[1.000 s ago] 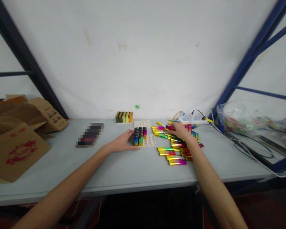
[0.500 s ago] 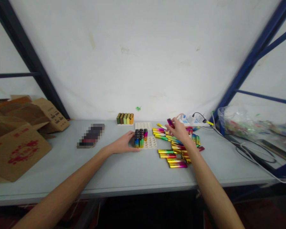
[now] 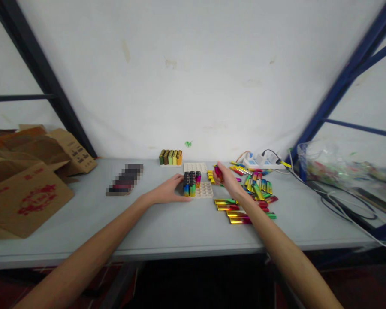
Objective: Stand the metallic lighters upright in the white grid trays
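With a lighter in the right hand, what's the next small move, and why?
Probably move the magenta lighter left and down into a free hole of the front tray. The right hand holds it just right of that tray, whose right side shows empty holes, while the left hand sits beside the upright lighters.

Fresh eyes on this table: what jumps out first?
Probably the scattered pile of shiny metallic, lighter-like pieces in gold, red and green, on the right side of the pale grey table. Next, the upright black-topped, multicoloured ones standing in the left part of a cream tray with round holes, between the two hands. Then, at far left, the brown cardboard box printed in red.
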{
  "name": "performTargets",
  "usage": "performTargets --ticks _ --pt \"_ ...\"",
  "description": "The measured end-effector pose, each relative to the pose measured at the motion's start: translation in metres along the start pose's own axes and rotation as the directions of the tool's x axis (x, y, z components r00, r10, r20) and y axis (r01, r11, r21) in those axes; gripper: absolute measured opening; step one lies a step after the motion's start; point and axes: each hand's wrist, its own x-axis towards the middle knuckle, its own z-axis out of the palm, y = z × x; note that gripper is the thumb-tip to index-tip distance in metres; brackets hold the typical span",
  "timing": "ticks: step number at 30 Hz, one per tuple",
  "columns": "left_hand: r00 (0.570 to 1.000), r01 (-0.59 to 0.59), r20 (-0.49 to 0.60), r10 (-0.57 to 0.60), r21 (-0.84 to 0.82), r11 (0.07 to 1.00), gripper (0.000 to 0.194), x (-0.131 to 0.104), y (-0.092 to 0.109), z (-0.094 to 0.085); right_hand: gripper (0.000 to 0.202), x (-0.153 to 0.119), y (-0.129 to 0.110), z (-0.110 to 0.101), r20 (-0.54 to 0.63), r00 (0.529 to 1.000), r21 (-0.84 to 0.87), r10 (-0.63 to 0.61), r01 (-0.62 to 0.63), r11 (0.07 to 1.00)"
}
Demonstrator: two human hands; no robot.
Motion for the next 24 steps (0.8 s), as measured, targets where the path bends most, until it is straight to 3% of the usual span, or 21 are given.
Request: performTargets --ticks 4,9,20,24 --pt "1.000 0.009 0.010 -0.009 0.004 1.000 0.090 0.000 -0.002 0.001 0.053 0.000 0.003 0.016 0.070 0.994 0.181 0.087 -0.098 0.979" --pt "1.000 0.011 0.012 -0.011 -0.006 1.000 0.089 0.000 -0.001 0.001 0.049 -0.005 0.005 0.025 0.101 0.987 0.189 0.122 -0.139 0.972" --pt "1.000 0.002 0.030 -0.003 0.026 1.000 0.091 0.000 -0.001 0.001 0.058 -0.005 0.005 0.025 0.097 0.990 0.181 0.101 -0.117 0.977" --pt "0.999 -0.005 0.034 0.004 0.033 0.999 0.091 0.000 -0.001 0.000 0.063 -0.008 -0.001 0.020 0.017 1.000 0.094 0.010 -0.011 0.996"
